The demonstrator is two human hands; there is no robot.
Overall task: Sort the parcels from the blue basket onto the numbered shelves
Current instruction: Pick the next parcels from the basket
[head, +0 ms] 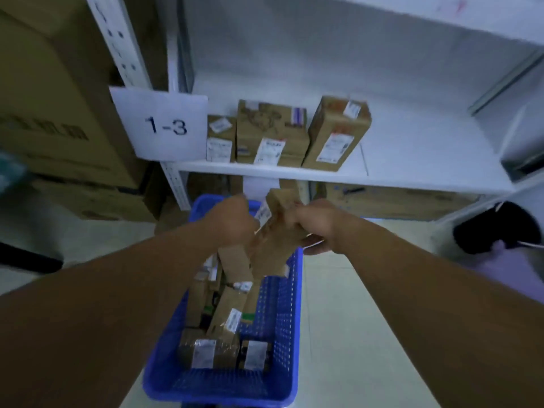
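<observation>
Blurring hides the fingers, yet both hands, left hand (pixel 232 220) and right hand (pixel 316 228), grip one long parcel (pixel 272 231) above the blue basket (pixel 282 307).

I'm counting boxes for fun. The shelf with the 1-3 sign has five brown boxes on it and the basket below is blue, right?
Not quite. The head view shows three brown boxes on the shelf with the 1-3 sign, not five. The basket below is blue, as you said.
</observation>
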